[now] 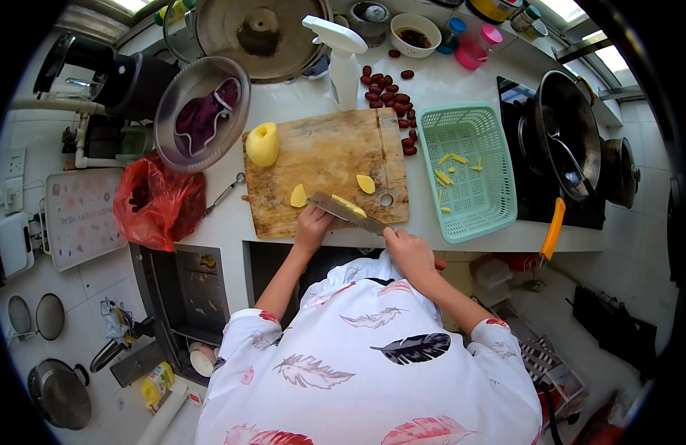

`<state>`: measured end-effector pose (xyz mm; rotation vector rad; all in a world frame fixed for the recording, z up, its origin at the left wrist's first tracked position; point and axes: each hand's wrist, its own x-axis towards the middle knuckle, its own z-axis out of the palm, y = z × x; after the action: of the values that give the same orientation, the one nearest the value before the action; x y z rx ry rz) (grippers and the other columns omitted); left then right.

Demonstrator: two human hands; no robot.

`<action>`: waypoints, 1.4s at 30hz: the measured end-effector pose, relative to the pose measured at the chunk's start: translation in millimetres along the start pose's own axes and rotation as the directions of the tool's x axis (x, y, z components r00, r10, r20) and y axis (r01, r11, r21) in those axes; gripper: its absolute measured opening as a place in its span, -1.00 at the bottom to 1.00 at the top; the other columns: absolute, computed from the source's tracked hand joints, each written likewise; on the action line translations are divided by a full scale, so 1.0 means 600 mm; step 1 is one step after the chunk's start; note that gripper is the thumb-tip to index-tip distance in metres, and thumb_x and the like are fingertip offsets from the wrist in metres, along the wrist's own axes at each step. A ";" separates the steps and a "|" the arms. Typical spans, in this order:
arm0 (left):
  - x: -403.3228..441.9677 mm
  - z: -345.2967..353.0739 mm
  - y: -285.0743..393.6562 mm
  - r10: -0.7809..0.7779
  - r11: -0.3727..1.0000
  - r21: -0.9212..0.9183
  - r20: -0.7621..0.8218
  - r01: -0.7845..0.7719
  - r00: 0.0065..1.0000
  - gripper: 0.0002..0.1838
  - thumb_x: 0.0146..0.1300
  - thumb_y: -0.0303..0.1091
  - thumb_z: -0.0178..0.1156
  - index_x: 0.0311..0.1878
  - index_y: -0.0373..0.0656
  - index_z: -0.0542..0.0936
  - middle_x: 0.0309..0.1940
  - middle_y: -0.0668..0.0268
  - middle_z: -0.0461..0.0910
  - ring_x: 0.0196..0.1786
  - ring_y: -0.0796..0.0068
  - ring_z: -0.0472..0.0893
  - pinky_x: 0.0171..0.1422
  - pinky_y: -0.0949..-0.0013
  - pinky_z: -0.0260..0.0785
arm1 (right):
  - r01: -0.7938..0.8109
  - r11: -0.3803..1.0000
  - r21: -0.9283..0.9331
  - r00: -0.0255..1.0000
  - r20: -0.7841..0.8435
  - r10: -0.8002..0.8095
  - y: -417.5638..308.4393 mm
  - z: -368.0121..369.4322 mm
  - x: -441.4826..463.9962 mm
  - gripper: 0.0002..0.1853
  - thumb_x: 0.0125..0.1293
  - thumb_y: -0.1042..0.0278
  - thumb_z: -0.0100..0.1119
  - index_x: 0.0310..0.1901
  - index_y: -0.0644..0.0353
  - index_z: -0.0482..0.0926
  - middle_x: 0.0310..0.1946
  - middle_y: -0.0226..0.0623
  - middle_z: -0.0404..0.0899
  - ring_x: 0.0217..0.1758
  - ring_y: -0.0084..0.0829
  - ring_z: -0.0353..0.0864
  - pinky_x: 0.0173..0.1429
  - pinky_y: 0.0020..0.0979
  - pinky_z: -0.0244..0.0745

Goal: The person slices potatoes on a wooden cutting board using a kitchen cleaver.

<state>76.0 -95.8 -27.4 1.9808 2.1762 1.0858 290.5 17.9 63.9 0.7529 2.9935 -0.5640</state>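
Observation:
A knife (346, 213) lies slantwise over the near edge of the wooden cutting board (320, 148). My right hand (411, 256) is wrapped round its handle, whose reddish end pokes out past the palm. My left hand (313, 228) is closed at the blade's other end, fingertips pressed down on a peeled yellow piece (349, 205), possibly potato, partly hidden by the blade. Two cut yellow chunks, a left one (298, 196) and a right one (366, 184), rest on the board. A whole peeled yellow one (263, 144), dented on top, stands at the far left corner.
Right of the board, a green basket (469, 200) holds several yellow strips. Red dates (387, 95) and a spray bottle (344, 74) sit behind it. A wok (569, 141) with an orange handle is at right. Left are a red plastic bag (161, 208) and a tilted bowl (168, 133).

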 end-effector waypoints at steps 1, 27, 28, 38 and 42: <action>0.001 0.000 0.001 -0.004 1.000 -0.006 -0.003 0.004 1.000 -0.80 -0.19 -0.55 0.21 -0.38 -0.26 0.64 -0.28 0.19 0.60 -0.20 0.18 0.58 -0.14 0.29 0.47 | -0.002 1.000 0.001 1.000 -0.019 0.002 0.000 0.002 0.000 -0.89 0.06 0.53 0.04 -0.34 0.19 0.39 -0.58 -0.24 0.44 -0.58 -0.30 0.58 -0.53 -0.34 0.48; 0.044 -0.018 0.011 -0.031 0.993 -0.111 0.023 0.033 0.999 -0.76 -0.16 -0.57 0.24 -0.31 -0.24 0.59 -0.31 0.22 0.56 -0.17 0.20 0.56 -0.11 0.25 0.44 | -0.232 0.919 0.318 0.971 0.020 0.238 0.032 -0.006 0.012 -0.86 0.25 0.31 0.05 -0.31 0.18 0.39 -0.55 -0.03 0.52 -0.47 0.06 0.51 -0.42 -0.04 0.40; 0.052 -0.021 0.013 -0.053 0.993 -0.105 0.015 0.054 0.998 -0.77 -0.14 -0.56 0.25 -0.31 -0.24 0.59 -0.30 0.22 0.55 -0.17 0.19 0.54 -0.11 0.26 0.43 | -0.228 0.915 0.333 0.971 0.014 0.237 0.028 -0.005 0.007 -0.86 0.25 0.32 0.05 -0.33 0.19 0.39 -0.53 -0.03 0.52 -0.47 0.06 0.51 -0.43 -0.04 0.40; 0.084 -0.039 -0.039 -0.013 0.951 -0.271 0.441 0.147 0.897 -0.82 0.06 -0.36 0.14 -0.27 -0.20 0.49 -0.30 0.17 0.48 -0.12 0.12 0.48 -0.04 0.24 0.34 | 0.039 0.998 -0.056 0.957 -0.285 -0.053 0.019 -0.030 -0.040 -0.89 0.00 0.47 0.11 -0.37 0.18 0.46 -0.58 -0.33 0.40 -0.52 -0.36 0.51 -0.49 -0.35 0.40; 0.106 -0.043 -0.014 -0.067 0.976 -0.121 0.625 0.182 0.777 -0.78 0.17 -0.27 0.05 -0.14 -0.11 0.46 -0.29 0.14 0.50 -0.13 0.08 0.50 -0.05 0.24 0.36 | 0.093 0.987 -0.128 0.883 -0.448 -0.141 0.034 -0.051 -0.053 -0.82 0.01 0.48 0.12 -0.28 0.25 0.53 -0.56 -0.32 0.42 -0.49 -0.33 0.50 -0.42 -0.37 0.40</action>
<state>44.3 -51.8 15.9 1.7445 1.7505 0.4739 330.5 30.4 88.4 0.7974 3.4872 -0.2538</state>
